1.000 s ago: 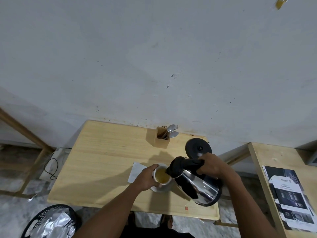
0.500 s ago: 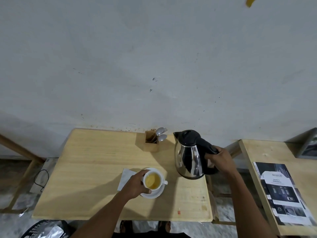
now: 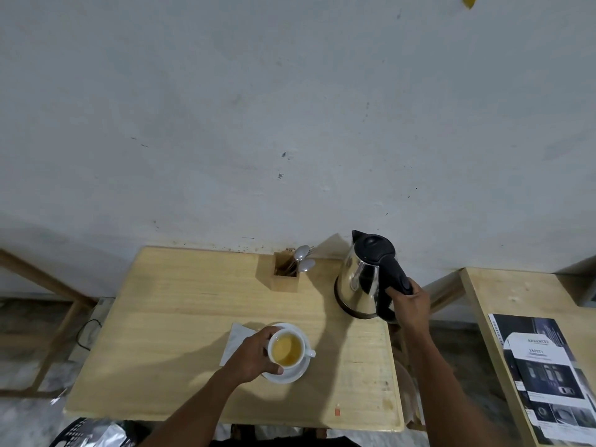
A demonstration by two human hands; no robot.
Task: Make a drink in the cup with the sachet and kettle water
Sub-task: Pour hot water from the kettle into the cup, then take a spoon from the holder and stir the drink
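Observation:
A white cup [image 3: 287,348] holding yellowish liquid stands on a white saucer [image 3: 292,375] near the middle of the wooden table [image 3: 180,317]. My left hand [image 3: 254,354] wraps around the cup's left side. A steel kettle [image 3: 361,279] with a black lid and handle stands upright at the table's back right. My right hand [image 3: 408,304] grips its black handle. A white paper piece [image 3: 235,338] lies just left of the saucer, partly under my left hand.
A wooden holder [image 3: 285,275] with spoons stands at the back by the wall. A second table [image 3: 516,295] on the right carries printed leaflets [image 3: 548,379]. A black basket [image 3: 87,435] with foil sits on the floor at lower left.
The kettle went from tilted over the cup to upright at the table's back right, still in my right hand. My left hand stayed on the cup.

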